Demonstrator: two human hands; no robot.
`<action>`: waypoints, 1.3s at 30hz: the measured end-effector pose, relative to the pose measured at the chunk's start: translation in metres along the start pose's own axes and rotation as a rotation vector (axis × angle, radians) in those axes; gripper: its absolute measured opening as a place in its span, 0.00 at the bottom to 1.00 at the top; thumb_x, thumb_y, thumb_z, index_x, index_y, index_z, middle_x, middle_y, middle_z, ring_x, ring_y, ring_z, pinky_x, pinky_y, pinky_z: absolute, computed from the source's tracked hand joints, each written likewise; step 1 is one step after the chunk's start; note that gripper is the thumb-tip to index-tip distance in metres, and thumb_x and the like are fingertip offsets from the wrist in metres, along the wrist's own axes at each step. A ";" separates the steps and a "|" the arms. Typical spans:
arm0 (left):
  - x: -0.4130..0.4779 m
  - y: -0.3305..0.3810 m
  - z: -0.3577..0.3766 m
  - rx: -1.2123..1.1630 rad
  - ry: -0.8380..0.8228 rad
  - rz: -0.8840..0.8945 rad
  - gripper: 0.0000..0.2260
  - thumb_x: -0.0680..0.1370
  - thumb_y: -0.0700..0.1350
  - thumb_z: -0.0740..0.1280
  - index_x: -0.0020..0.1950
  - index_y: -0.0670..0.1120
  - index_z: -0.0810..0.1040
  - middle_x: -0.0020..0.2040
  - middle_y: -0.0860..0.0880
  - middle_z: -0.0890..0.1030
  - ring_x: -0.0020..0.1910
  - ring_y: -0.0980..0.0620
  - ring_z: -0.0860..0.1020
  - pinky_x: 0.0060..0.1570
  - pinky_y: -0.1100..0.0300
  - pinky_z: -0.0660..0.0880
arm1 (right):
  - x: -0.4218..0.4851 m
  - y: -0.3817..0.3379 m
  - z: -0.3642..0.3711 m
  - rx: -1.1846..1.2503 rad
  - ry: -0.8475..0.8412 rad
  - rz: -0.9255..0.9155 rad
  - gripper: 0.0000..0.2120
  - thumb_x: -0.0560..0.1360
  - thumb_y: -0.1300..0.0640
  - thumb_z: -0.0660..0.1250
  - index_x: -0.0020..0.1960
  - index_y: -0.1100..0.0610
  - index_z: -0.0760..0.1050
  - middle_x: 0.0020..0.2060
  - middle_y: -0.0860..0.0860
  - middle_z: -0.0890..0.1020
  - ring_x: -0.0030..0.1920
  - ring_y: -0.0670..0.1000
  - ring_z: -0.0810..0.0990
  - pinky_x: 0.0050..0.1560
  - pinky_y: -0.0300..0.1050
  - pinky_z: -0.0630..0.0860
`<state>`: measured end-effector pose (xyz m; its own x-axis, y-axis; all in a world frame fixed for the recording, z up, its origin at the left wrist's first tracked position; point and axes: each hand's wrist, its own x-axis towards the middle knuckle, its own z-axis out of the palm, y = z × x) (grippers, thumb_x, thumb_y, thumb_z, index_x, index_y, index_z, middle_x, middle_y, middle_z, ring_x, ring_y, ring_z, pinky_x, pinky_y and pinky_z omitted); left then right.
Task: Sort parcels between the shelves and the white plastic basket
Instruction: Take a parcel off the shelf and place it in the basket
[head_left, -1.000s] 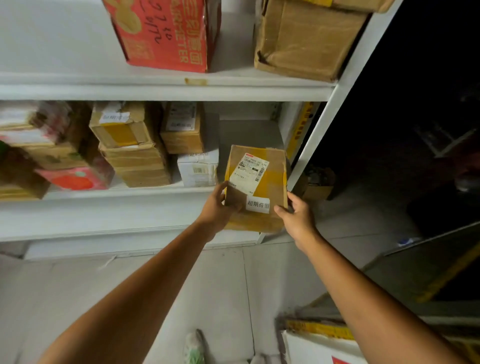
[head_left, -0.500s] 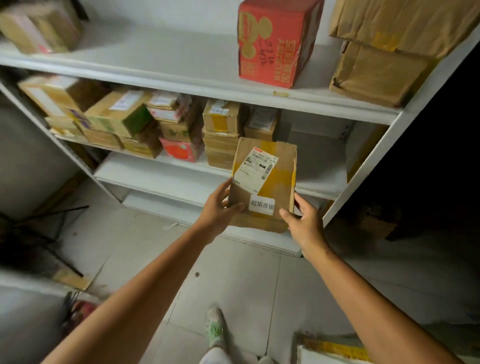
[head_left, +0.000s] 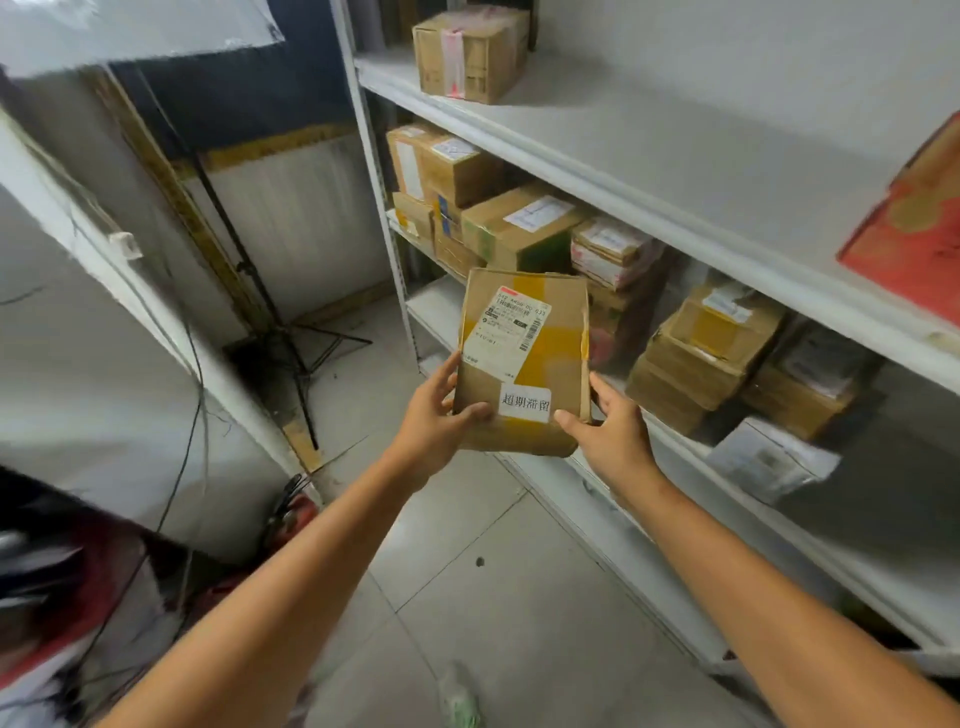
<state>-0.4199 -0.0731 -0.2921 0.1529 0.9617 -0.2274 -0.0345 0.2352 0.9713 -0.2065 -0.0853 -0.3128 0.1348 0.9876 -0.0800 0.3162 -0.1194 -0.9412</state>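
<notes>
Two hands hold one cardboard parcel in the air before the white shelves.

At far left a black tripod stand (head_left: 306, 338) stands on the tiled floor against the wall. The left hand (head_left: 436, 415) grips the lower left edge of the parcel (head_left: 524, 364), thumb on its face and fingers curled behind. The parcel is upright and tilted slightly, off any shelf, in front of the left end of the shelves (head_left: 675, 218); it bears yellow tape, a printed shipping label (head_left: 506, 332) and a small white sticker (head_left: 524, 404). The right hand (head_left: 610, 431) clamps its lower right corner, thumb in front. Behind, a taped box (head_left: 470, 52) sits at the upper shelf's left end, stacked brown boxes (head_left: 519, 228) crowd the shelf below, and a red carton (head_left: 914, 228) lies at the upper shelf's right edge.
</notes>
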 end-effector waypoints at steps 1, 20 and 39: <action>0.001 0.000 -0.012 0.006 0.052 0.012 0.34 0.76 0.34 0.68 0.78 0.52 0.58 0.72 0.46 0.69 0.68 0.44 0.71 0.62 0.40 0.74 | 0.012 -0.006 0.013 -0.011 -0.053 -0.015 0.28 0.75 0.58 0.72 0.73 0.48 0.69 0.56 0.35 0.77 0.56 0.36 0.74 0.46 0.23 0.70; -0.117 -0.043 -0.027 0.044 1.110 0.055 0.30 0.74 0.37 0.71 0.66 0.68 0.67 0.59 0.66 0.78 0.59 0.64 0.77 0.51 0.69 0.75 | 0.052 -0.048 0.135 -0.051 -1.040 -0.261 0.32 0.74 0.59 0.73 0.75 0.48 0.66 0.62 0.44 0.78 0.62 0.47 0.76 0.57 0.46 0.80; -0.368 -0.122 0.059 -0.310 1.896 0.014 0.33 0.75 0.32 0.69 0.74 0.57 0.64 0.56 0.67 0.73 0.48 0.78 0.74 0.40 0.74 0.75 | -0.197 -0.044 0.221 -0.222 -1.674 -0.609 0.32 0.72 0.58 0.75 0.70 0.38 0.69 0.44 0.27 0.78 0.48 0.30 0.77 0.44 0.33 0.79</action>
<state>-0.4132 -0.4636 -0.3225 -0.9570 -0.2144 -0.1954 -0.2073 0.0343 0.9777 -0.4547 -0.2520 -0.3287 -0.9894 -0.0808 -0.1207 0.0798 0.3925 -0.9163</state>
